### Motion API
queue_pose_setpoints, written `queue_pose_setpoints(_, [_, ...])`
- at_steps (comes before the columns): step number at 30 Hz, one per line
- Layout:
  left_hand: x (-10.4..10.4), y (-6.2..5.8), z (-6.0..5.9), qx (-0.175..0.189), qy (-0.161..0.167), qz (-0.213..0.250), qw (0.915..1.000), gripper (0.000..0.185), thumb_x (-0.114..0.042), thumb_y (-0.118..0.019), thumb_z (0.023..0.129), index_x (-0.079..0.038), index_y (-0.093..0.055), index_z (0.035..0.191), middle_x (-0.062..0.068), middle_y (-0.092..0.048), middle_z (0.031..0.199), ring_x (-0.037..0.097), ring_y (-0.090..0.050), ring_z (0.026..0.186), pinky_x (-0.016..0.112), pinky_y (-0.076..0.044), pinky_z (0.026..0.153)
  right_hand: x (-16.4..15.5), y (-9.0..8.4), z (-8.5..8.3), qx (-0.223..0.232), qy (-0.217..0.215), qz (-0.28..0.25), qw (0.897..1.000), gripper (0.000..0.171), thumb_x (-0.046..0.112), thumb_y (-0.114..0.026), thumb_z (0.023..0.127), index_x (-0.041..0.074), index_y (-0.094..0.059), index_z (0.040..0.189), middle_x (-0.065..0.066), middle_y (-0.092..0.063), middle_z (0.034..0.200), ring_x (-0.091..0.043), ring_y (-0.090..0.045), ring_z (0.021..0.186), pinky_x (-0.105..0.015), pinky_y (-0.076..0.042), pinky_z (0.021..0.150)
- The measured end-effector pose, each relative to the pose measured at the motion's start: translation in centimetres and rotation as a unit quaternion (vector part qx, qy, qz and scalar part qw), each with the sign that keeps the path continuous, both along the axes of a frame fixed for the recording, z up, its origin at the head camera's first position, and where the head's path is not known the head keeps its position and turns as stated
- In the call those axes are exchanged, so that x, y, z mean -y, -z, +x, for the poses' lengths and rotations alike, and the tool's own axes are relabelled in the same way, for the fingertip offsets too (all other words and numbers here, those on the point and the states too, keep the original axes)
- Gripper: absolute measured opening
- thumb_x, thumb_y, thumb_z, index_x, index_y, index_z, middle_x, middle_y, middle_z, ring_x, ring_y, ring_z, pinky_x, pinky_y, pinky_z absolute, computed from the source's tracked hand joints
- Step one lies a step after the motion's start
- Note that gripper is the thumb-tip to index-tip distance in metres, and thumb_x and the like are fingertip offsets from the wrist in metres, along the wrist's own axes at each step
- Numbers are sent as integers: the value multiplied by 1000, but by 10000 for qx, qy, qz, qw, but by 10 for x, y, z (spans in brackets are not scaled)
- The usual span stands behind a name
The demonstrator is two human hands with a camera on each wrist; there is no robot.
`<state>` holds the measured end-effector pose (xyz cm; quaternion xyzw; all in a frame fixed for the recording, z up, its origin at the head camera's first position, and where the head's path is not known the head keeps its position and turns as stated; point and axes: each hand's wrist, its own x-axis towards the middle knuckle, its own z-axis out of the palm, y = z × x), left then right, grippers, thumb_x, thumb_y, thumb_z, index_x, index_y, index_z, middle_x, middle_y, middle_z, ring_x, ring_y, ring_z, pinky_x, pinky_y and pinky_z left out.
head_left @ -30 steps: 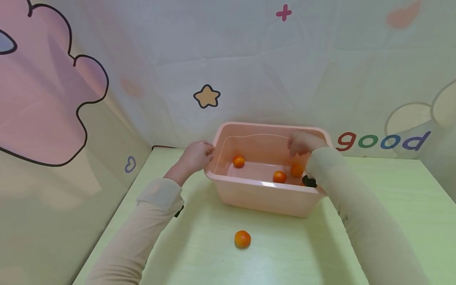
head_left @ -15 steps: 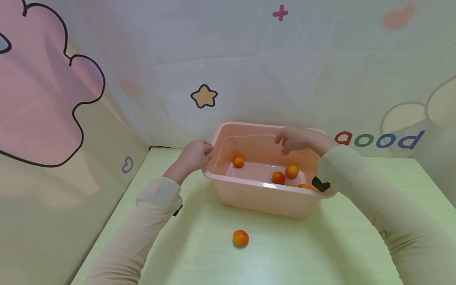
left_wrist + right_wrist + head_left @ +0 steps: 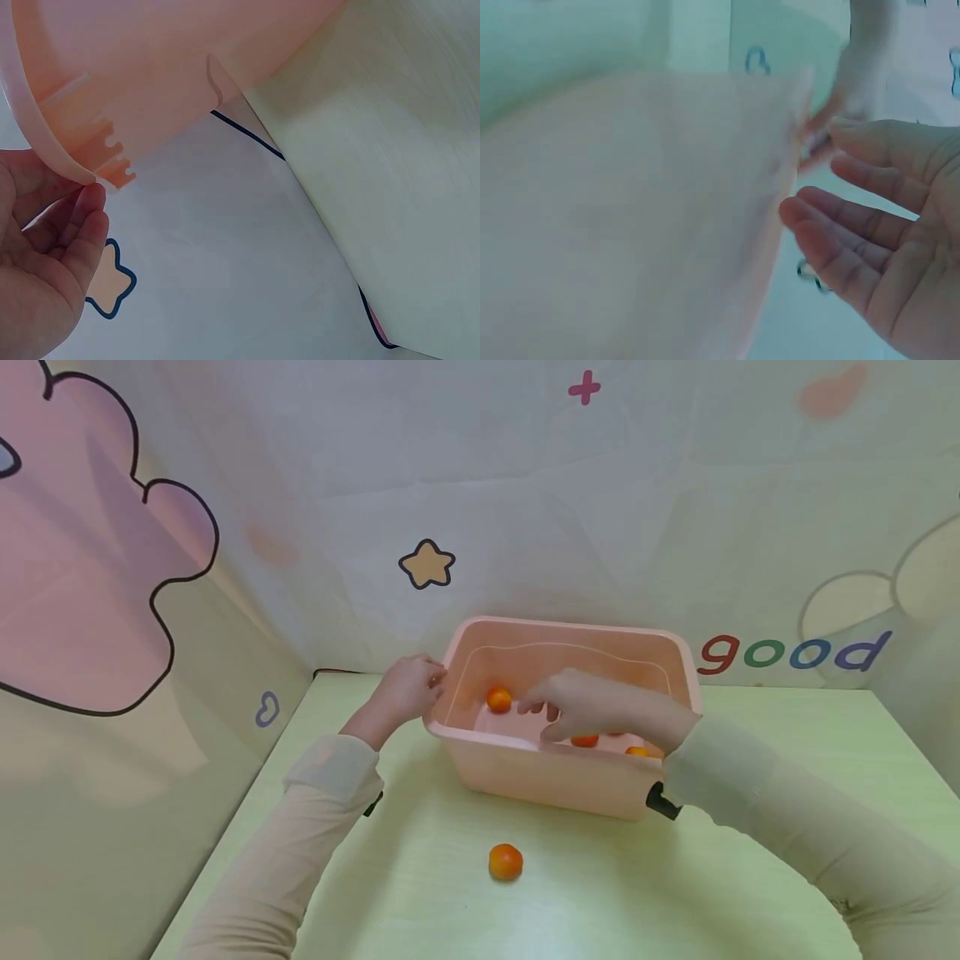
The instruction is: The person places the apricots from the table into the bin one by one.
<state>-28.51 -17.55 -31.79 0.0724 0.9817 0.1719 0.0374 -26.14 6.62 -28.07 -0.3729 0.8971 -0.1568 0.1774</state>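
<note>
A pink plastic tub (image 3: 555, 781) stands on the table against the back wall in the head view. My left hand (image 3: 408, 687) pinches its left rim; the left wrist view shows thumb and fingers (image 3: 91, 202) closed on the edge. Over the tub's opening, my right hand (image 3: 585, 702) has loosely bent, spread fingers and holds nothing. Left of its fingertips lies a round orange-red fruit (image 3: 498, 699) inside the tub. Two more such fruits, one red-orange (image 3: 585, 741) and one orange (image 3: 637, 751), show partly below the right wrist; the hand and front rim hide the rest.
Another orange-red fruit (image 3: 506, 862) lies on the pale green table (image 3: 420, 910) in front of the tub. A printed cloth (image 3: 525, 543) forms the wall right behind, and a side wall (image 3: 180, 777) rises at the left.
My right hand has come out from the tub's right side and swung left and forward over its middle. The left hand keeps its hold on the rim.
</note>
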Motion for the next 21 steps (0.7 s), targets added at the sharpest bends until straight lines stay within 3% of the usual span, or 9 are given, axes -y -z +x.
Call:
queue_pose_setpoints(3, [0, 1, 0, -36, 36, -37, 10000, 31, -15, -56, 86, -5, -59, 115, 11, -56, 115, 25, -54, 98, 34, -50, 84, 7, 10, 12, -90, -389, -151, 9991, 37, 15, -66, 78, 16, -59, 114, 4, -60, 106, -12, -54, 86, -22, -49, 72])
queue_pose_setpoints(9, [-1, 2, -1, -42, 17, -46, 10000, 31, -15, -56, 86, -5, -59, 115, 11, -56, 115, 25, -54, 98, 35, -50, 84, 11, 21, 30, -1190, -1039, -570, 9858, 32, 14, -66, 77, 13, -61, 109, 3, -58, 108, -14, -53, 97, -27, -48, 83])
queue_pose_setpoints(13, [0, 2, -1, -29, 25, -53, 10000, 31, -15, -55, 86, -5, -59, 116, 11, -56, 115, 25, -54, 98, 35, -50, 84, 12, 25, 44, -1929, -1582, -56, 9684, 29, 20, -60, 82, 18, -58, 111, 7, -58, 106, -11, -51, 99, -25, -45, 88])
queue_pose_setpoints(16, [0, 2, -1, -99, 63, -117, 9999, 30, -16, -55, 86, -5, -60, 115, 11, -57, 114, 25, -54, 98, 36, -49, 85, 14, 33, 52, -1794, -1861, 351, 9654, 31, 22, -59, 82, 20, -57, 113, 11, -59, 102, -8, -51, 93, -22, -45, 84])
queue_pose_setpoints(21, [0, 3, -2, -125, 88, -188, 9997, 31, -16, -55, 87, -6, -59, 115, 12, -56, 114, 26, -54, 99, 36, -48, 86, 18, 62, 53, -728, -1826, 568, 9788, 35, 22, -65, 79, 25, -59, 113, 13, -60, 103, -8, -56, 88, -24, -47, 80])
